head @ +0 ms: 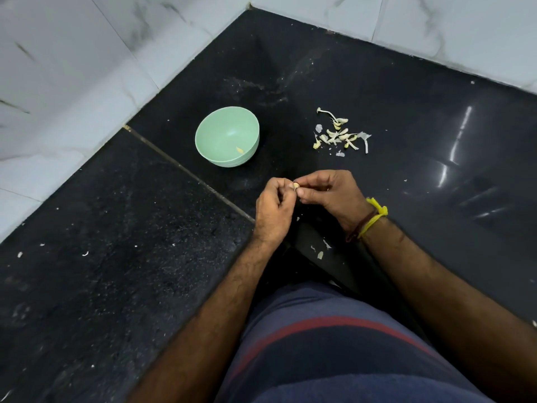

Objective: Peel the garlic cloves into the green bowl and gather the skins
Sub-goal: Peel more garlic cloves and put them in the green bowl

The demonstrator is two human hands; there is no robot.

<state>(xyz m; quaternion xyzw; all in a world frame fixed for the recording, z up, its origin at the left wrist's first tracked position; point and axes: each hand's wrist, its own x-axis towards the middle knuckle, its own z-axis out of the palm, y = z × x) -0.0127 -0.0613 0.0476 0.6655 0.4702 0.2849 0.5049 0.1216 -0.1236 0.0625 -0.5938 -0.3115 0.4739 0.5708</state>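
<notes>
No writing or label can be read on anything here. Up and to the left of the hands, the green bowl (227,136) sits on the black counter (116,257), holding one small yellowish piece against its near wall. The left hand (274,209) and right hand (329,193) meet just in front of the body, fingertips together, both pinching a single garlic clove (296,186) between them. Above the right hand and well apart from it, a pile of cloves and skins (340,133) lies scattered on the counter, to the right of the bowl. A yellow thread (374,215) and a dark band circle the right wrist. A few loose skin flakes (321,251) lie below the hands, between the forearms.
</notes>
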